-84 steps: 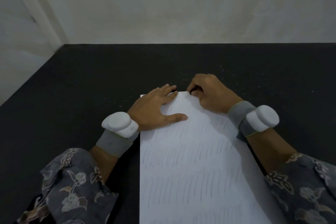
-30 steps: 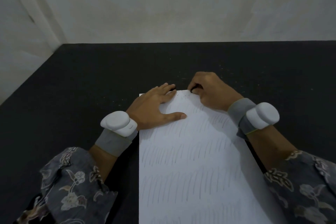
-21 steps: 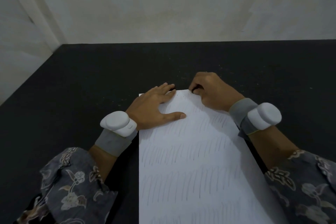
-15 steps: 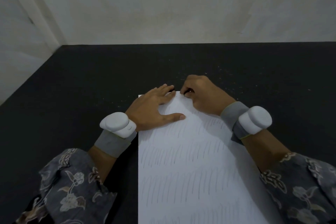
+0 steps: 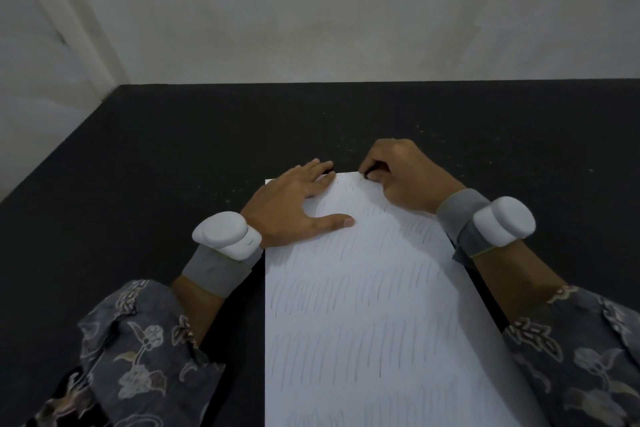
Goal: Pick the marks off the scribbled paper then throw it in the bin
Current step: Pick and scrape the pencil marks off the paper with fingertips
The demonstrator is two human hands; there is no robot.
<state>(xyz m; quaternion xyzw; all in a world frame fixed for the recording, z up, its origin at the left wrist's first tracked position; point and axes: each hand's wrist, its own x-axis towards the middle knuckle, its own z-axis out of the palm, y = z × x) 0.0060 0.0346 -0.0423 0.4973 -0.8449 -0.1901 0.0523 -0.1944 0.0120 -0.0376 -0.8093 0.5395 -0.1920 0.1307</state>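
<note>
The left hand [image 5: 294,208] lay flat on the far left corner of the scribbled paper [image 5: 374,305], fingers straight and spread, the thumb stretched out toward the sheet's middle, pinning it to the black table [image 5: 173,156]. A white wrist device [image 5: 225,234] sat on a grey band behind that hand. Between the thumb and the forefinger the paper looked cleaner; rows of faint pencil strokes ran from just below the thumb down toward the person. The sheet lay flat, its far edge right under both sets of fingertips. To the right, the right hand [image 5: 405,177] was curled at that far edge, fingertips bunched around something small and dark; what it was could not be made out, probably an eraser. The sheet was likely very light, thin and limp, apt to slide or crease under rubbing, hence the pinning palm. For binning, it would best be taken at an edge or corner, or simply crumpled. No bin was in view.
</note>
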